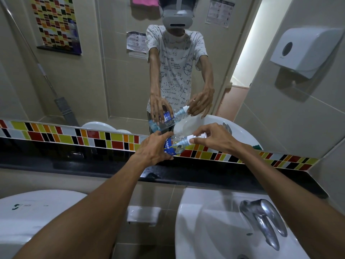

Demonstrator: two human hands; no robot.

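A clear plastic pump bottle (pixel 174 144) with a blue label is held tilted on its side above the black ledge (pixel 205 176), close to the mirror. My left hand (pixel 152 148) grips the bottle's body. My right hand (pixel 214 136) pinches the white pump head (pixel 196 137) at the bottle's neck. A little clear liquid sits in the bottle. The mirror shows both hands and the bottle again.
A white sink (pixel 214 230) with a chrome tap (pixel 261 219) lies below right. A white toilet tank lid (pixel 37 212) is at lower left. A paper dispenser (pixel 306 51) hangs on the right wall. A coloured tile strip (pixel 74 135) runs under the mirror.
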